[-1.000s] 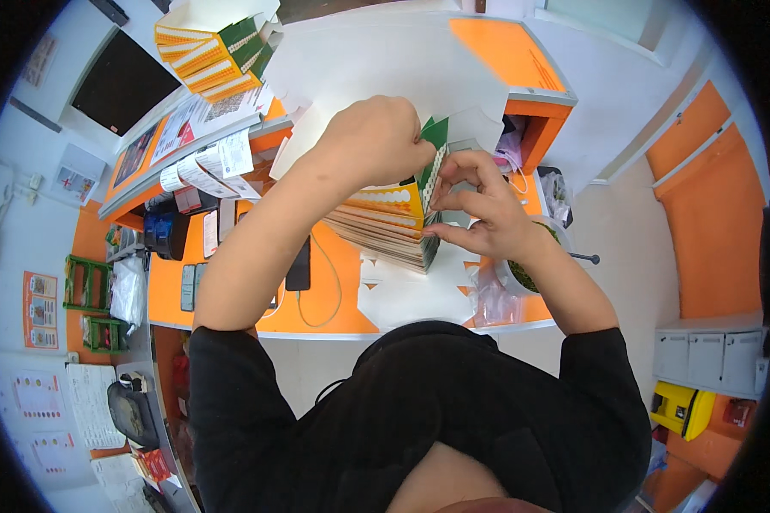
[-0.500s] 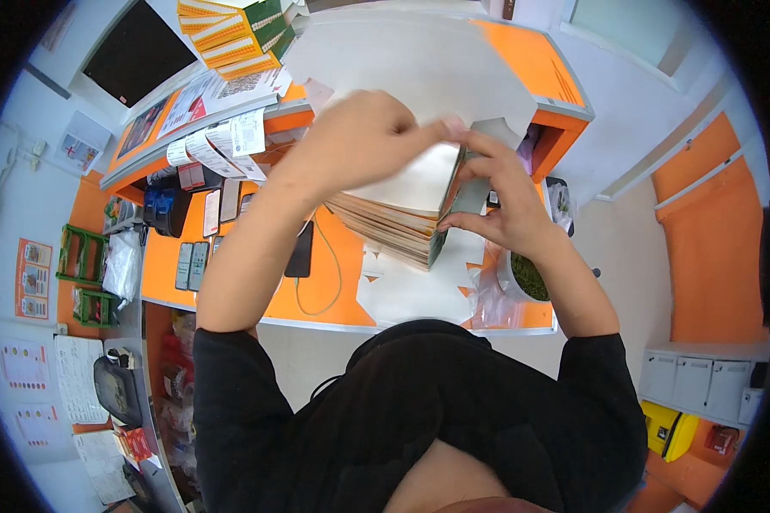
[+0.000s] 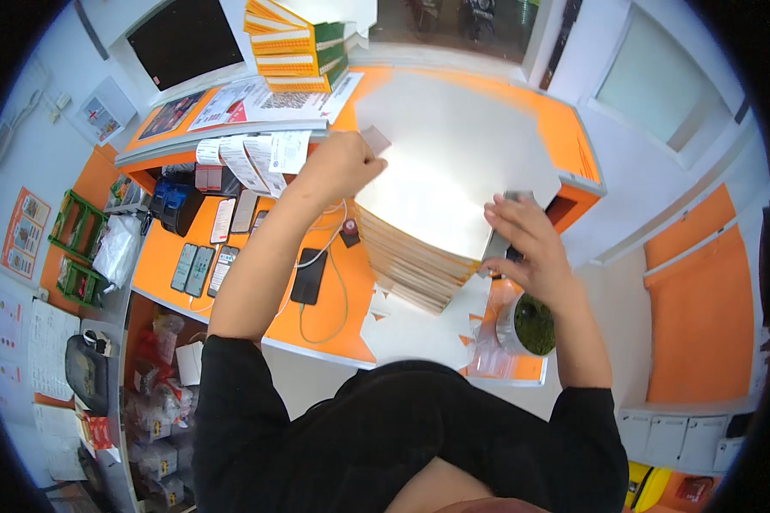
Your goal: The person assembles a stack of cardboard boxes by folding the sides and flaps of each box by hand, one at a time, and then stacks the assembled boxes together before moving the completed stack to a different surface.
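While the white sheet point(image 3: 441, 171) is laid atop the cardboard stack point(image 3: 412, 267), long axis seemingly pointed away from the body, the right hand point(image 3: 529, 248) is placed nearer, at the stack's right edge, fingers spread, sheet leftward. The left hand point(image 3: 344, 167) is held curled beyond the stack's left end, sheet rightward; can't be told if anything's pinched, tbh.

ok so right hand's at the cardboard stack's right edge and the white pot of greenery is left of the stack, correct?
No: in the head view the white pot of greenery is right of the cardboard stack. Right hand at its right edge stands.
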`<state>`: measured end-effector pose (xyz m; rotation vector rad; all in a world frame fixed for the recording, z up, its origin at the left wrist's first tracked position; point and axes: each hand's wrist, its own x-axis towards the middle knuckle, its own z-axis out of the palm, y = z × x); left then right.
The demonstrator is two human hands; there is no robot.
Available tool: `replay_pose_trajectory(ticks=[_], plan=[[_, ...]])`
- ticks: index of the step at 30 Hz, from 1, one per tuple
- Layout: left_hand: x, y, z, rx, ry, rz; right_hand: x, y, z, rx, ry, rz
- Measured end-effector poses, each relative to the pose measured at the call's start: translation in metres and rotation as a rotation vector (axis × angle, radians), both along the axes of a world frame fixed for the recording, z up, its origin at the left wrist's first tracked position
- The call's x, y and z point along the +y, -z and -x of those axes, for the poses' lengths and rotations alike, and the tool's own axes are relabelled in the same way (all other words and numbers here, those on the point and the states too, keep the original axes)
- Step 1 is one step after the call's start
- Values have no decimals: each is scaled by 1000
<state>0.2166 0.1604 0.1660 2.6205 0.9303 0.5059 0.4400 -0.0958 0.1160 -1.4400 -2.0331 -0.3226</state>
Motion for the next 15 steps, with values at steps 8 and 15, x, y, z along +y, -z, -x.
replay_pose_trajectory(ticks=[8,15], plan=[[158,-72,20,-264,-252,-509,-40,-32,12,212,-6,-122],[306,-120,-13,407,-86,-1128,-55,-40,28,185,244,-141]])
